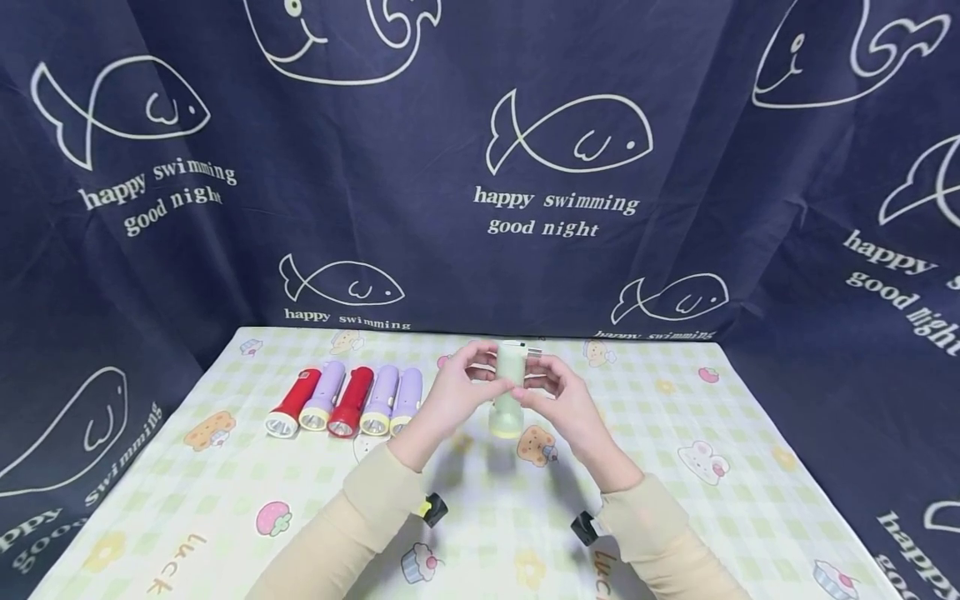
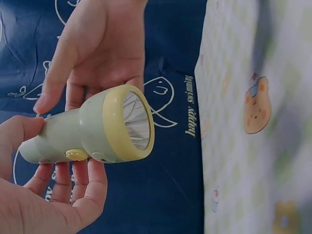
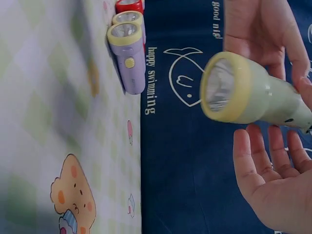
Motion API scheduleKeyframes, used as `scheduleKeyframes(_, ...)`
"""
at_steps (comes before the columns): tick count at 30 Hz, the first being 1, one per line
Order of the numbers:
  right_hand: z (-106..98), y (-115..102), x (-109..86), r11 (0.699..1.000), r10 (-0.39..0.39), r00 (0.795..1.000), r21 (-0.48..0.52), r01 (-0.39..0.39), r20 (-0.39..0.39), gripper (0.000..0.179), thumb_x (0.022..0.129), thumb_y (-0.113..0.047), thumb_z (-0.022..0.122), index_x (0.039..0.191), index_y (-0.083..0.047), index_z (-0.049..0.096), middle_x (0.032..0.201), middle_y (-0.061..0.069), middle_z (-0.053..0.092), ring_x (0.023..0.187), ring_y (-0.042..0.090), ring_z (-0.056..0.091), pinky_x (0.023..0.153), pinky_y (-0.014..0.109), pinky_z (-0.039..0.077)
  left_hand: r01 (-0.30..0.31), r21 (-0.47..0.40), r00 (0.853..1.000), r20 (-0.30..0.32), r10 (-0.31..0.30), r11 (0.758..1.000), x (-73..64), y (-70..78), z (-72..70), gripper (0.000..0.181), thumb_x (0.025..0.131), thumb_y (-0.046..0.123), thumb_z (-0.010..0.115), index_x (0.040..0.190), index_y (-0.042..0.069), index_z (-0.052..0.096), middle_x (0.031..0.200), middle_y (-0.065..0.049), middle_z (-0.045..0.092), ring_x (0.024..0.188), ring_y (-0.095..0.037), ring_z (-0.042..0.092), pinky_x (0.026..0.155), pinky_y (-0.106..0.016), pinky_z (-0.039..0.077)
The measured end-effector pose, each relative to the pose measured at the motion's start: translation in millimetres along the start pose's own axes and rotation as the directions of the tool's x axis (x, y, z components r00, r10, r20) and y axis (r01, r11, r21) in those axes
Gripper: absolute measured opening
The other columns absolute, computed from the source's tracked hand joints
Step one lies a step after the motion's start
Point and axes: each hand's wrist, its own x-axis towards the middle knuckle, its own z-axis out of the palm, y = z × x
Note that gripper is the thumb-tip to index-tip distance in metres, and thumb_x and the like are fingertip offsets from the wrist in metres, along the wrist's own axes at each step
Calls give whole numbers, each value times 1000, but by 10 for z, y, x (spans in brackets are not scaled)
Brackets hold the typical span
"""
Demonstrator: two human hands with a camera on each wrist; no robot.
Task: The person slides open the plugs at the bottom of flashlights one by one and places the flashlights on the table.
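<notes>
A pale green flashlight [image 1: 511, 373] with a yellow lens rim is held up over the table, lens end down in the head view. My left hand [image 1: 461, 392] grips it from the left, thumb on the near side. In the left wrist view, left fingers [image 2: 96, 183] curl beneath the body beside a yellow switch [image 2: 76, 154]. From the other side my right hand [image 1: 558, 400] pinches the body between thumb and fingers [image 3: 273, 151]. Metal plug prongs [image 1: 534, 352] stick out to the right at the tail end.
On the left of the table, red flashlights [image 1: 351, 402] and purple flashlights [image 1: 380, 400] lie side by side, lens ends toward me. A checked cloth [image 1: 225, 500] with cartoon prints covers the table. Behind hangs a dark blue curtain [image 1: 442, 275] with white fish.
</notes>
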Motion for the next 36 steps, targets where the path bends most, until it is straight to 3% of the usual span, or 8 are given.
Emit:
scheduleKeyframes(7,26,51,-24,999,-24,1000,-31,24,-5,51,80,-5,73,125,-3,48,119,13,56,98,17,61,84,26,52,14,-30,999,-36,-15,999,95,112,-28,47,76,6,76,119,8,57,105,-13,62,90,-28,63,67,-31,58)
scheduleKeyframes(12,58,82,-17,999,-15,1000,-31,15,-20,54,80,-2,72,127,-3,47,120,13,56,99,16,59,90,31,50,49,-76,998,-46,-53,996,159,155,-27,47,76,3,74,119,7,56,103,-12,59,85,-22,63,66,-34,59)
scheduleKeyframes(22,86,106,18,999,12,999,-51,-14,-43,56,81,-5,72,130,-5,46,120,19,57,103,24,57,92,30,48,131,-130,989,-54,-139,983,294,83,-4,47,77,7,74,121,7,56,105,-10,57,84,-18,63,66,-35,59)
scheduleKeyframes(27,54,104,19,998,35,997,-48,-38,-64,55,82,-5,71,131,-5,46,120,20,57,101,20,58,88,23,48,157,-134,985,-46,-164,979,345,48,36,49,78,9,75,123,8,55,107,-8,58,85,-14,63,67,-35,59)
scheduleKeyframes(36,-39,98,26,998,62,994,-14,-63,-91,56,82,-5,70,133,-5,44,121,19,56,97,13,60,85,21,51,92,-124,995,-31,-97,988,397,-11,158,46,80,13,75,121,9,56,107,-9,60,83,-15,62,66,-32,58)
